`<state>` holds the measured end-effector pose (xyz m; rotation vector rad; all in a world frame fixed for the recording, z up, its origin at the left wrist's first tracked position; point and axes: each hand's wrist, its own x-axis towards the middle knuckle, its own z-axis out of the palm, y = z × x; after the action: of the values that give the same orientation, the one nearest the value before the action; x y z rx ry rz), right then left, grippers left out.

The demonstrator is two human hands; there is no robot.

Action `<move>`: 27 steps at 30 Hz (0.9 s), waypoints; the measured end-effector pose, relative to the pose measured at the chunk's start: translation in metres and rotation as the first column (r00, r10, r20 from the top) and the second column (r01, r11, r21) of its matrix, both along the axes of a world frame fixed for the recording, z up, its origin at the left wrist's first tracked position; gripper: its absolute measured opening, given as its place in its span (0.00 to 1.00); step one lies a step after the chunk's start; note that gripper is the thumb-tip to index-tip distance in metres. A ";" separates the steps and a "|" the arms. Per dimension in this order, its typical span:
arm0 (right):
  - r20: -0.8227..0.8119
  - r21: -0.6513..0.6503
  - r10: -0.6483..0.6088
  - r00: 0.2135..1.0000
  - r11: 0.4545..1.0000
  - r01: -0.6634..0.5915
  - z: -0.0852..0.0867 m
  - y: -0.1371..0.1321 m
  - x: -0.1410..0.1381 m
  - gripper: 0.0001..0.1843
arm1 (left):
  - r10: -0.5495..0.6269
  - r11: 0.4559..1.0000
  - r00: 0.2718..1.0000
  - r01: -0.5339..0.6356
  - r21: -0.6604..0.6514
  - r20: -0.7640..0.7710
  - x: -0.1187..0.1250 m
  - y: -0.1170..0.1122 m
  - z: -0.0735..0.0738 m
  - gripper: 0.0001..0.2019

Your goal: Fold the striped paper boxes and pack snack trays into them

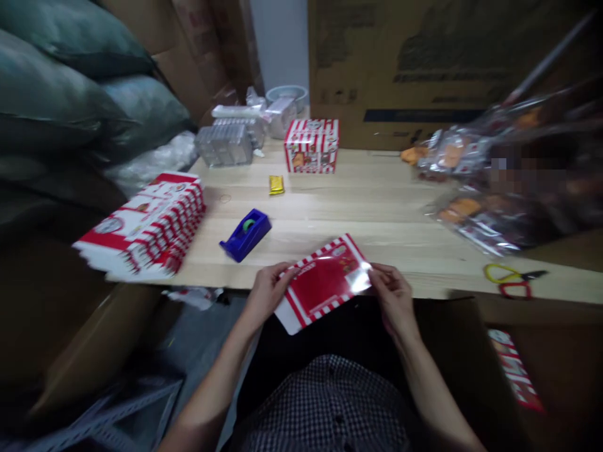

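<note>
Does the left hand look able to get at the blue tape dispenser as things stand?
Probably yes, once it lets go: the left hand grips the flat red-striped carton, and bare table separates it from the blue tape dispenser.

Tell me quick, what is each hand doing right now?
Left hand: closed on the left edge of the flat red-and-white striped box.
Right hand: closed on the same box's right edge.
</note>
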<state>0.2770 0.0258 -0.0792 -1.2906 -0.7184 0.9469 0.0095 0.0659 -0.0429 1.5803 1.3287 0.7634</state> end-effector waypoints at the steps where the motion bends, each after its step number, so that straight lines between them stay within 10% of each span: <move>1: 0.061 0.013 0.001 0.998 1.000 -0.002 -0.003 0.008 0.005 0.19 | -0.005 0.999 0.998 0.007 0.035 -0.070 0.000 0.015 -0.001 0.20; 8: 0.526 0.044 -0.312 0.791 0.939 0.342 0.008 0.089 0.084 0.23 | 0.030 0.956 0.861 0.123 0.266 -0.508 0.009 0.086 -0.034 0.24; 17: 0.866 -0.189 -0.182 0.466 0.743 0.642 0.025 0.184 0.196 0.26 | 0.134 0.808 0.922 0.111 0.579 -0.364 -0.005 0.054 -0.041 0.24; 21: 0.926 -0.243 -0.015 0.378 0.740 0.626 0.010 0.181 0.195 0.33 | 0.103 0.838 0.946 0.084 0.539 -0.308 -0.014 0.036 -0.042 0.21; 27: 0.968 -0.212 0.136 0.212 0.892 0.399 -0.023 0.178 0.124 0.20 | 0.052 0.860 0.967 0.083 0.504 -0.249 -0.001 0.025 -0.036 0.18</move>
<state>0.4006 0.2041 -0.1020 -2.3694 -1.3820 -0.0835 0.0082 0.0912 -0.0787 2.1711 1.3583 0.9862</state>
